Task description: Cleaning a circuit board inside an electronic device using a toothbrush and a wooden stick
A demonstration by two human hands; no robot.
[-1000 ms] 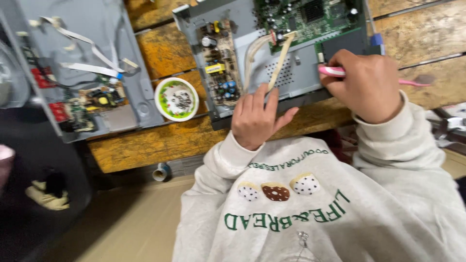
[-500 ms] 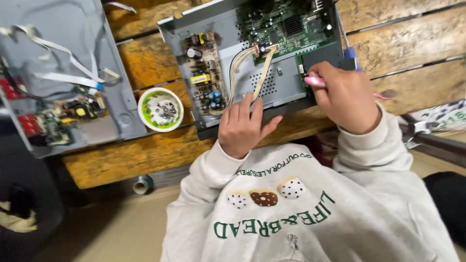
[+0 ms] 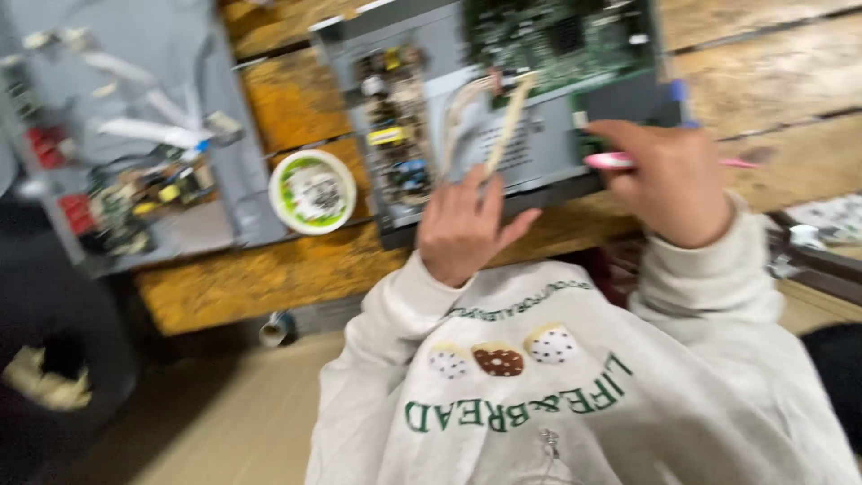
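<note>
An opened grey metal chassis lies on the wooden bench. It holds a green circuit board and a narrow power board. My left hand rests on the chassis's near edge, fingers apart. Its fingertips are just below a beige flat ribbon cable. My right hand is closed around a pink-handled tool, whose tip points at the chassis's right side. My pale sweatshirt fills the lower part of the view.
A second open grey chassis with white ribbon cables and small boards lies at the left. A small round white and green dish sits between the two chassis. A tape roll lies under the bench edge. Dark objects stand at far left.
The view has shifted and blurred a little. My left hand stays on the chassis edge. My right hand keeps hold of the pink tool at the same spot.
</note>
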